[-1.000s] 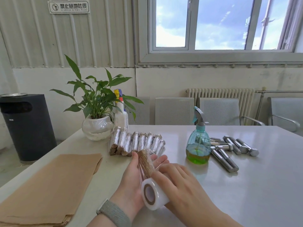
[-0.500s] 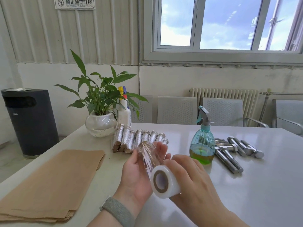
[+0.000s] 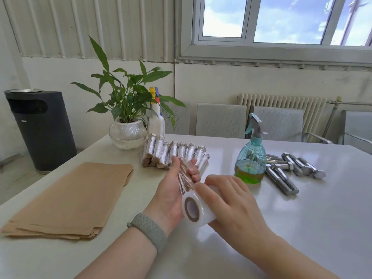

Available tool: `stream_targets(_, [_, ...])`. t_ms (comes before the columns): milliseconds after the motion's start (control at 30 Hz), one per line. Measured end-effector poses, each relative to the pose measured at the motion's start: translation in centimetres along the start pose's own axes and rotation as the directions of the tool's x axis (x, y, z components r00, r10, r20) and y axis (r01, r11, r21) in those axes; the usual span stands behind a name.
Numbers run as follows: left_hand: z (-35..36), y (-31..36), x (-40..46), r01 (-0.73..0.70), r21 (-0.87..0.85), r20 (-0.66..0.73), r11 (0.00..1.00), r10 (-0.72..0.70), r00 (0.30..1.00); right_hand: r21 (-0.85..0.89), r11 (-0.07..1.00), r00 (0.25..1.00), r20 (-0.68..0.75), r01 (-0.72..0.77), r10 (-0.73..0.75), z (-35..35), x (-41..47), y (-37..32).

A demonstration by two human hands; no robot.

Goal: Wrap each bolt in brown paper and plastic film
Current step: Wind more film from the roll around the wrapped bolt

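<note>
Centrally, above a white table [image 3: 281, 228], the left hand [image 3: 171, 190] cups a paper-wrapped bolt [image 3: 186, 178], thumb on one side, fingers curled round the other. Just right of it, the right hand [image 3: 231, 202] grips a film roll [image 3: 196, 209], with film stretched from roll to bolt. Behind the hands lies a row of wrapped bolts [image 3: 173, 154]. Bare bolts [image 3: 291, 168] lie to the right beside a spray bottle [image 3: 250, 158]; a paper stack [image 3: 66, 200] lies to the left.
</note>
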State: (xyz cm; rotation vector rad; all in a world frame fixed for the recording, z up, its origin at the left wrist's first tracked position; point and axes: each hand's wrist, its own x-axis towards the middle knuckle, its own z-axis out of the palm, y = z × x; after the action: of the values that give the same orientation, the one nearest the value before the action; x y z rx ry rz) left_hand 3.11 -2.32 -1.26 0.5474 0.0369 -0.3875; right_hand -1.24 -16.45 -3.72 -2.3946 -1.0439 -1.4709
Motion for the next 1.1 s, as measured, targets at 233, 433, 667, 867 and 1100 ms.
stream_targets(233, [0.2,0.2,-0.3,-0.037,-0.066,-0.007,0.997,0.036,0.999,0.014,1.0,0.999,-0.04,0.001,0.0,0.0,0.0,0.2])
stream_targets(433, [0.2,0.4,0.0,-0.111,-0.236,-0.065,0.965,0.098,0.993,0.11,0.988,0.989,-0.087,-0.11,0.12,-0.1,0.0,0.7])
stream_targets(667, [0.3,-0.1,-0.1,-0.242,-0.028,-0.05,0.97,0.241,0.969,0.52,0.475,0.59,0.069,-0.709,0.804,-1.0,1.6,0.7])
stream_targets(867, [0.2,-1.1,-0.4,-0.237,0.079,0.018,0.968,0.237,0.971,0.633,-0.204,0.163,0.471,-0.746,0.867,-1.0,1.2,3.1])
stream_targets(1100, [-0.4,-1.4,-0.2,-0.555,0.501,0.168,0.665,0.554,0.815,0.514,-0.558,0.055,0.765,-0.651,0.641,-1.6,1.2,2.1])
